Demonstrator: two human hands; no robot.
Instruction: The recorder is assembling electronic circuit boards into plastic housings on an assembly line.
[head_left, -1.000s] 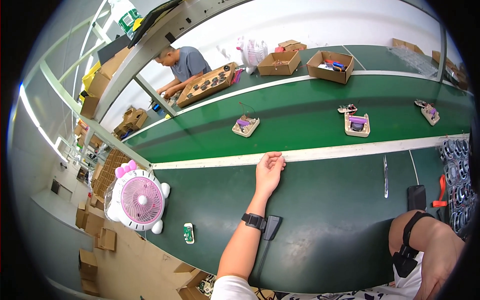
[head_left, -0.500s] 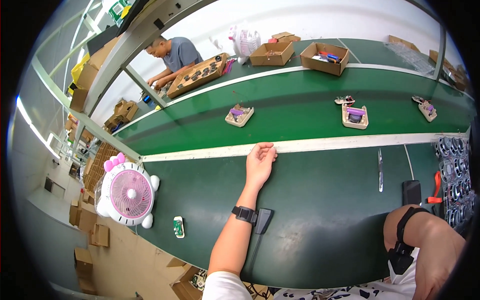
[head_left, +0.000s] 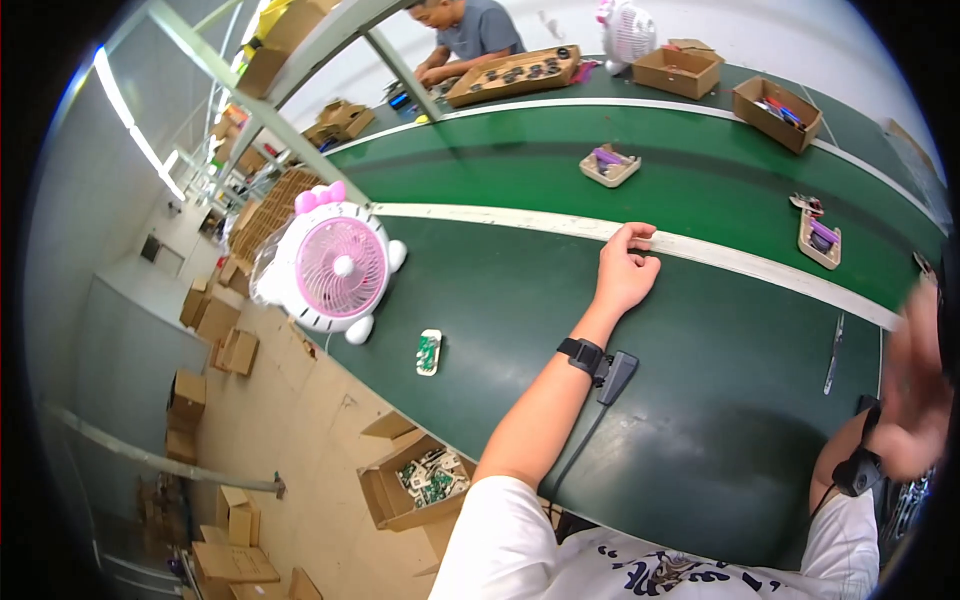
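Note:
My left hand rests at the white rail along the far edge of the dark green table. Its fingers are loosely bent, with a gap between them and the thumb, and nothing is in it. My right hand is raised at the right edge of view, smeared by motion, so its fingers cannot be read. Tweezers lie on the table nearest to it. Past the rail, on the brighter green strip, sit cream plastic housings with purple cylinders: one housing beyond my left hand, another housing farther right.
A pink-and-white fan stands at the table's left end, near a small green circuit board. Below, a carton holds several boards. Across the strip, a co-worker bends over a tray of round parts, beside open cartons.
The view has swung left and down, so the scene sits farther right and more floor shows. My right hand has risen from the lower right. My left hand stays by the rail.

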